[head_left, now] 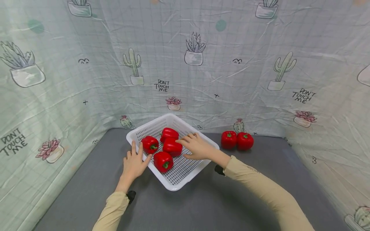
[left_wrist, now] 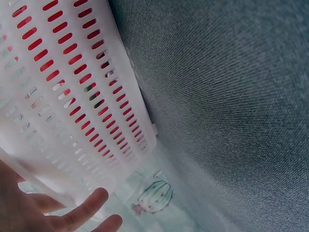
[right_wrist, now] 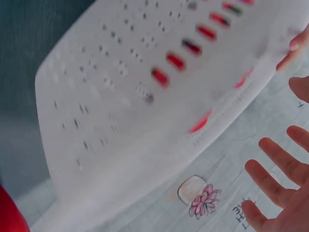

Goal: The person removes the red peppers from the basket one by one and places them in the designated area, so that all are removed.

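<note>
A white perforated plastic basket (head_left: 172, 188) holds several red bell peppers (head_left: 163, 161) with green stems. At its left rim my left hand (head_left: 134, 165) has its fingers spread, lying along the edge; the left wrist view shows these fingers (left_wrist: 87, 208) extended beside the basket wall. My right hand (head_left: 198, 148) hovers over the basket's right half, its fingertips close to the middle pepper (head_left: 172, 147). Seen from the right wrist, the fingers (right_wrist: 270, 181) are spread with nothing between them. Whether the right fingertips touch that pepper, I cannot tell.
Two more red bell peppers (head_left: 228, 139) sit side by side on the dark grey table (head_left: 185, 211), right of the basket. A hanging cloth (head_left: 162, 41) printed with cacti and potted plants surrounds the table at the back and both sides.
</note>
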`<control>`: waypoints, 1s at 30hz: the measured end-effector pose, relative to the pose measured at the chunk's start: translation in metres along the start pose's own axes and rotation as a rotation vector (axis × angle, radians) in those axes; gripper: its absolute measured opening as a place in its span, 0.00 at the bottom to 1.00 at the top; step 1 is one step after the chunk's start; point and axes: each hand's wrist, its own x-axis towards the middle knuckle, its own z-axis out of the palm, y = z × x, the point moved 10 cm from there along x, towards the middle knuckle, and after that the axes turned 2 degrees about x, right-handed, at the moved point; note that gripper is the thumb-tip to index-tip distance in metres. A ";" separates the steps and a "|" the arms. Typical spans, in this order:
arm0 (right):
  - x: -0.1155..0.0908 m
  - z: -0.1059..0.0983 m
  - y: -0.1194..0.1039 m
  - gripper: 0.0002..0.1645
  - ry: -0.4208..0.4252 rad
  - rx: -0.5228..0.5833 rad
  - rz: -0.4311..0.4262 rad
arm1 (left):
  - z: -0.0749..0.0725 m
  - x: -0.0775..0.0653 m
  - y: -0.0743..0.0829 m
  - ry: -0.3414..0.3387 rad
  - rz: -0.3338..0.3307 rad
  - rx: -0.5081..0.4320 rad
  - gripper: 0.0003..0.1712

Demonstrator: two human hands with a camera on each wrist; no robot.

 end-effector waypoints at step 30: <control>0.076 0.031 0.035 0.39 -0.110 -0.213 0.073 | 0.000 -0.001 -0.002 0.008 -0.011 -0.012 0.44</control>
